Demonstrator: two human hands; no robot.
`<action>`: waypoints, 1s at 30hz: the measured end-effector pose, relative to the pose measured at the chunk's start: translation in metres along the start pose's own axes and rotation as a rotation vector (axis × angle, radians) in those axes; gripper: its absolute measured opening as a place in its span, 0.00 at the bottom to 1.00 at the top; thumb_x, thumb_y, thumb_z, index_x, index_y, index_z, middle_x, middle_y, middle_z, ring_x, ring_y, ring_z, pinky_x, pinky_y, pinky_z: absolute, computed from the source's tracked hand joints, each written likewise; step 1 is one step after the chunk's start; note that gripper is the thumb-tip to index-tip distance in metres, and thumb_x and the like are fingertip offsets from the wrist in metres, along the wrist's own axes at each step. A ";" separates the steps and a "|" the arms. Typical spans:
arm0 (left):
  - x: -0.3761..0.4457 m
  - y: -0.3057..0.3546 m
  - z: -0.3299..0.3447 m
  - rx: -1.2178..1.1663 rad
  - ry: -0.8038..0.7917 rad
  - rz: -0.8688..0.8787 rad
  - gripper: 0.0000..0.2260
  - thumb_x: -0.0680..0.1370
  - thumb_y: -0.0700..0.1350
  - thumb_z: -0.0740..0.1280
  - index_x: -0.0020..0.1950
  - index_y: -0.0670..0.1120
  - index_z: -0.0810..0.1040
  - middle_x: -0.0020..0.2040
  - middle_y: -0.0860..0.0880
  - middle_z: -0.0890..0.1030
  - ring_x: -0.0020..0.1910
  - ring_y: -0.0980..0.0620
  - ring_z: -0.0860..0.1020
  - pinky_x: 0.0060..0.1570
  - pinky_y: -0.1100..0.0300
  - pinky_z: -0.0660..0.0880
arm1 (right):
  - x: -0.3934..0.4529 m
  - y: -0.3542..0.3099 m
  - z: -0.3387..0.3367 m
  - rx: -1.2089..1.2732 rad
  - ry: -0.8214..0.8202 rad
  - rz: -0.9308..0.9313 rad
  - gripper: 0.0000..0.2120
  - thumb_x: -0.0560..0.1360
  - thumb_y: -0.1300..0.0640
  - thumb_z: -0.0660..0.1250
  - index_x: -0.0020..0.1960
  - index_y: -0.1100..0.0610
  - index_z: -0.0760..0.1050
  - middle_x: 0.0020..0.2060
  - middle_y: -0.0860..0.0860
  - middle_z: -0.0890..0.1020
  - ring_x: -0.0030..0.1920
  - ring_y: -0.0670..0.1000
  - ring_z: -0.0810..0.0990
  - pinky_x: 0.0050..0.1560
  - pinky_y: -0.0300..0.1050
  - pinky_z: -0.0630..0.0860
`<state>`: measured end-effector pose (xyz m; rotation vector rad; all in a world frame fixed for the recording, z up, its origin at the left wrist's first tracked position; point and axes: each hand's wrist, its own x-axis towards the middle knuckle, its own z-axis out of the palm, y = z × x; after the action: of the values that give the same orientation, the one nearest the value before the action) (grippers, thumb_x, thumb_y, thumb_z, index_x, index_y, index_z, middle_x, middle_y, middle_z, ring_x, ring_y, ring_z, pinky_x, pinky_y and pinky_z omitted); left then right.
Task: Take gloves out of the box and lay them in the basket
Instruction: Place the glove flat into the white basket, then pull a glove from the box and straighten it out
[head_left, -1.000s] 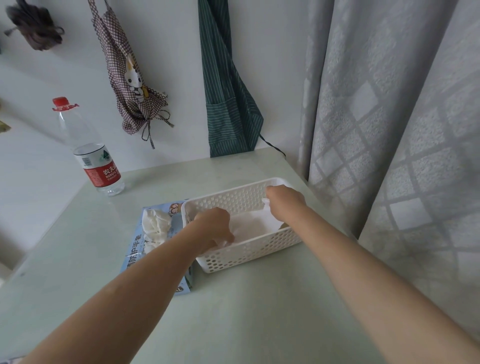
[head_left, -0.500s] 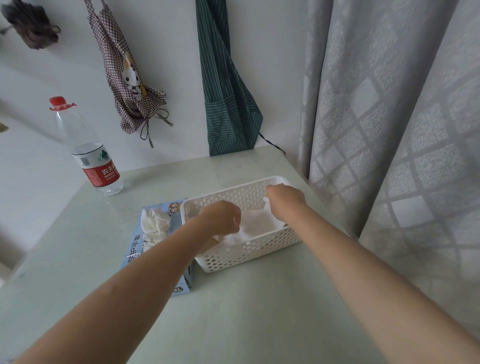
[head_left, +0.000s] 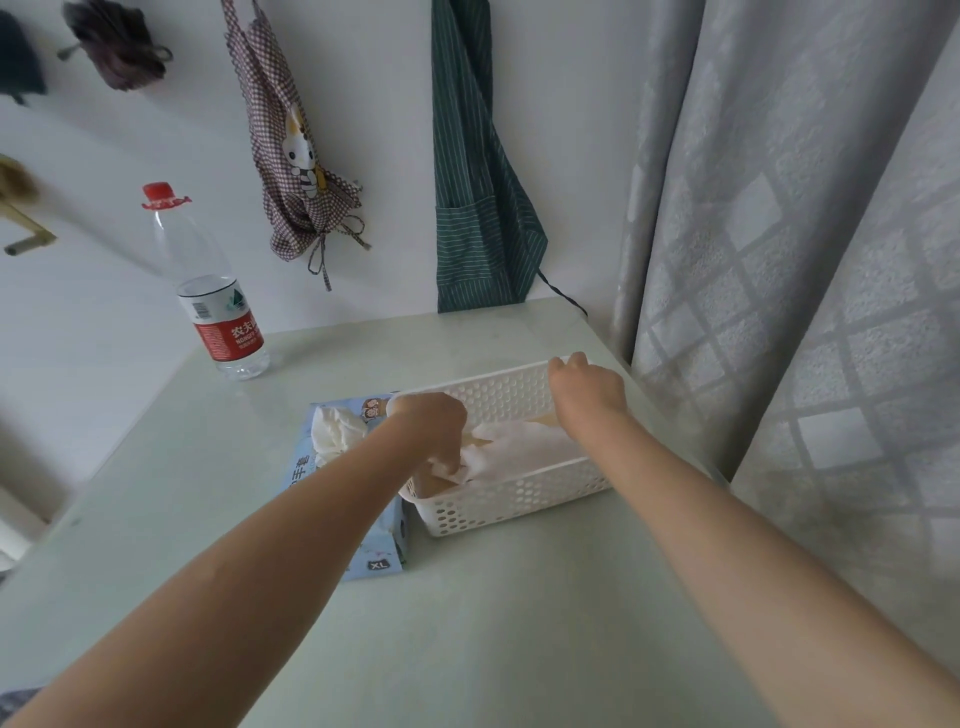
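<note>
Reaching into the white perforated plastic basket (head_left: 519, 506) with both hands, I'm spreading a thin, crinkly white glove (head_left: 524, 448) along its floor. My left hand (head_left: 434, 423) curls down at the basket's left end, pinching the glove's near corner; my right hand (head_left: 589, 387) is bent over the far right rim, and I can't tell whether its fingers hold glove or rim. The glove's long axis runs left to right between them, matching the basket's length. Just left of the basket, touching it, lies the pale blue cardboard glove box (head_left: 332, 499) with soft white gloves bunched (head_left: 332, 434) at its opening, nearer my left hand. The pale green desk (head_left: 467, 623) looks smooth and glossy.
</note>
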<state>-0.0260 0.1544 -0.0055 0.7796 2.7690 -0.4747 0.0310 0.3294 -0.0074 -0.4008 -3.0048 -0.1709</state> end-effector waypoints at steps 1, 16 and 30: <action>-0.003 -0.003 0.000 -0.048 0.070 -0.012 0.09 0.72 0.51 0.71 0.47 0.48 0.78 0.44 0.52 0.79 0.43 0.49 0.78 0.40 0.58 0.73 | 0.000 -0.004 -0.003 0.011 0.007 -0.001 0.20 0.74 0.67 0.64 0.65 0.59 0.68 0.59 0.56 0.72 0.54 0.57 0.79 0.41 0.46 0.69; -0.071 -0.130 0.054 -0.776 0.393 -0.333 0.12 0.76 0.50 0.68 0.57 0.47 0.80 0.54 0.48 0.81 0.43 0.50 0.80 0.45 0.58 0.76 | -0.027 -0.151 -0.058 0.417 -0.455 -0.280 0.13 0.75 0.56 0.63 0.32 0.58 0.69 0.29 0.53 0.73 0.27 0.51 0.70 0.31 0.40 0.66; -0.080 -0.134 0.057 -1.203 0.761 -0.246 0.02 0.74 0.46 0.73 0.42 0.48 0.84 0.39 0.55 0.82 0.35 0.59 0.78 0.35 0.69 0.73 | -0.010 -0.178 -0.048 0.818 -0.146 -0.267 0.14 0.74 0.49 0.71 0.56 0.53 0.73 0.42 0.49 0.75 0.42 0.50 0.75 0.42 0.46 0.72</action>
<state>-0.0241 -0.0112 -0.0010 0.2971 2.9426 1.6242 -0.0028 0.1502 0.0217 0.0784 -2.9075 1.0619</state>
